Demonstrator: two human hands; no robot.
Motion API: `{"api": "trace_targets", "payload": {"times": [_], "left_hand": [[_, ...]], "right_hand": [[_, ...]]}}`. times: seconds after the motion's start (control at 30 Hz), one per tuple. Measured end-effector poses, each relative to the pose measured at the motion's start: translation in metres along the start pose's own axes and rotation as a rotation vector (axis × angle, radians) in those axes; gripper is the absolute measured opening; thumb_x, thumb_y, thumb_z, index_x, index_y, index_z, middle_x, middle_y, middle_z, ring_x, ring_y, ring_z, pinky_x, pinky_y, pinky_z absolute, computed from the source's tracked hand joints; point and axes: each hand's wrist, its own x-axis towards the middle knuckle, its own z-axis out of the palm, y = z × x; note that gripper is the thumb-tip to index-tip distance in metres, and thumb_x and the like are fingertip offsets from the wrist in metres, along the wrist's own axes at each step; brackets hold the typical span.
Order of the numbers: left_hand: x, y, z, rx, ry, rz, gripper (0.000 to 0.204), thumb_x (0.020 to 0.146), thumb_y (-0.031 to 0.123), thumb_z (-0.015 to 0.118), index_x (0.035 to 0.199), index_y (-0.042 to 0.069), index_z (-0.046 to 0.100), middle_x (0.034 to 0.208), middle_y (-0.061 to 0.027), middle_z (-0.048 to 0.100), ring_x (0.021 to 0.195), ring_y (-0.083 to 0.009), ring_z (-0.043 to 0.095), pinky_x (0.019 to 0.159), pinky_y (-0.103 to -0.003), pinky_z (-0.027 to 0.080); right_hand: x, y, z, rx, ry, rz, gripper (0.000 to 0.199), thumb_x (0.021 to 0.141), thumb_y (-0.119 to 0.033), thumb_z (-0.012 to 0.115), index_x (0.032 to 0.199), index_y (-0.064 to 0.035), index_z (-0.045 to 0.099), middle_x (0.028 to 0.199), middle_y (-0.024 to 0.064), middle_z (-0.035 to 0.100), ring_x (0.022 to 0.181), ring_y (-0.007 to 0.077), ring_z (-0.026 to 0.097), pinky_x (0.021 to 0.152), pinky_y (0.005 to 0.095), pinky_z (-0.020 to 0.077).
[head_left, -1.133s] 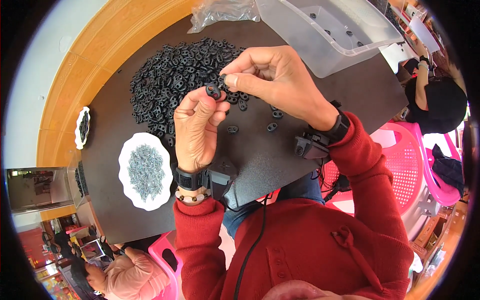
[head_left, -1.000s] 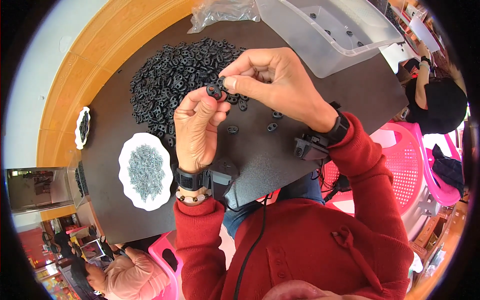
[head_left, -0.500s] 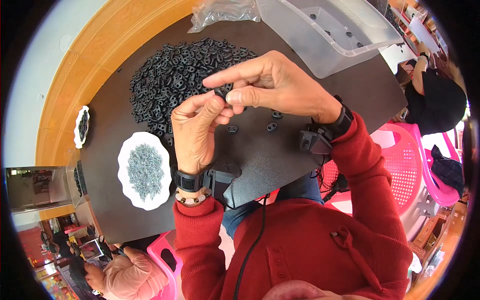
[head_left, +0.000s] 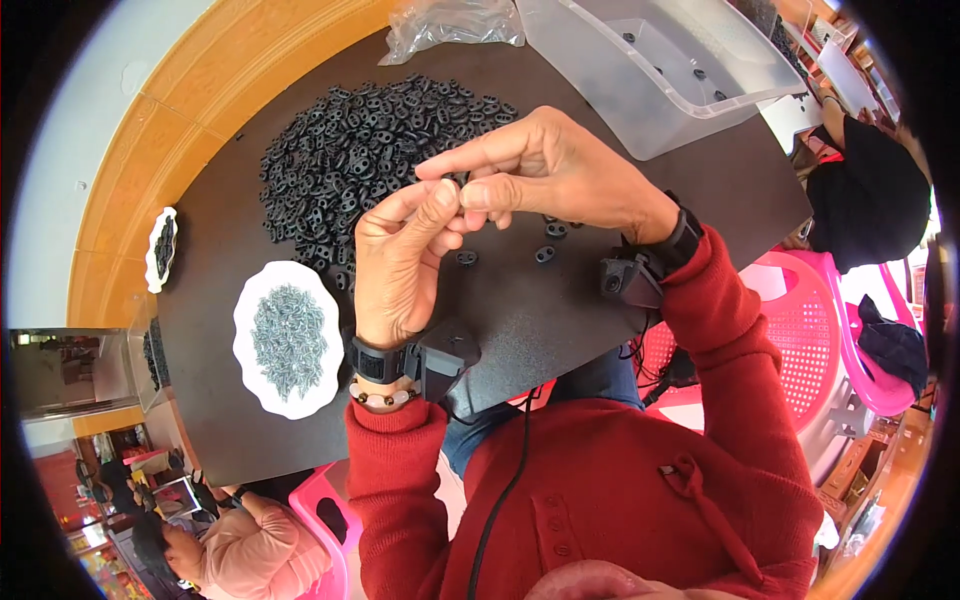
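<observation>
My left hand (head_left: 400, 255) and my right hand (head_left: 565, 185) meet over the dark table. Their thumbs and fingertips pinch a small black cord lock (head_left: 459, 178), which the fingers mostly cover. Whether a spring is also between the fingertips cannot be made out. Behind my hands spreads a large heap of black two-hole cord locks (head_left: 345, 165). A few loose ones, such as this cord lock (head_left: 545, 254), lie below my right hand. To the left of my left wrist, small metal springs (head_left: 288, 340) fill a white scalloped plate (head_left: 243, 335).
A clear plastic bin (head_left: 640, 110) with several black pieces stands at the far right, beside a crumpled plastic bag (head_left: 455, 25). Another white dish (head_left: 153, 262) sits at the table's left edge. People sit at lower left and far right; a pink chair (head_left: 800, 330) stands at right.
Both hands have shifted slightly right and their fingertips have drawn closer together. The cord lock between them is more hidden now. My right index finger has come down nearer to my left thumb.
</observation>
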Motion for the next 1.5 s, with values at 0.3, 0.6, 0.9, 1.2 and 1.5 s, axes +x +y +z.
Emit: {"api": "trace_targets", "payload": {"times": [0.3,0.6,0.9,1.2,1.5], "left_hand": [[-0.003,0.002,-0.003,0.098,0.022,0.041,0.017,0.101,0.013,0.081,0.111,-0.001,0.080,0.095,-0.0091,0.081,0.083,-0.0117,0.075,0.072,-0.022,0.057],[-0.003,0.003,-0.004,-0.006,-0.002,0.012,0.017,0.107,0.015,0.074,0.112,-0.001,0.078,0.098,-0.0105,0.081,0.086,-0.0147,0.077,0.079,-0.025,0.063],[-0.003,0.002,-0.012,-0.125,-0.022,-0.036,0.020,0.108,0.017,0.072,0.116,-0.001,0.077,0.099,-0.0086,0.080,0.084,-0.0117,0.076,0.077,-0.020,0.064],[-0.005,0.002,-0.014,-0.138,-0.065,-0.023,0.021,0.106,0.017,0.075,0.115,-0.001,0.078,0.098,-0.0094,0.080,0.083,-0.0131,0.074,0.075,-0.023,0.061],[-0.007,0.000,-0.010,-0.166,0.003,0.024,0.020,0.104,0.017,0.077,0.115,0.000,0.079,0.096,-0.0089,0.079,0.081,-0.0129,0.073,0.073,-0.023,0.059]], "right_hand": [[0.001,-0.004,0.000,0.014,-0.030,0.028,0.043,0.107,-0.021,0.071,0.144,0.0012,0.070,0.098,0.0091,0.080,0.089,0.0108,0.073,0.078,0.0269,0.0579],[0.002,-0.002,-0.003,0.020,-0.013,0.034,0.038,0.106,-0.019,0.071,0.139,0.0003,0.074,0.092,0.0071,0.078,0.087,0.0114,0.074,0.077,0.0269,0.0577],[0.003,-0.010,0.007,-0.029,0.048,0.003,0.038,0.103,-0.021,0.075,0.137,-0.0031,0.076,0.090,0.0029,0.077,0.080,0.0073,0.069,0.075,0.0239,0.0549],[0.003,-0.010,0.012,-0.049,0.092,0.021,0.034,0.100,-0.019,0.080,0.130,-0.0038,0.080,0.088,0.0013,0.077,0.079,0.0056,0.066,0.078,0.0235,0.0554],[0.003,-0.003,0.024,-0.146,0.199,-0.060,0.026,0.103,-0.010,0.076,0.127,-0.0024,0.081,0.099,0.0036,0.080,0.086,0.0078,0.072,0.082,0.0247,0.0584]]}}
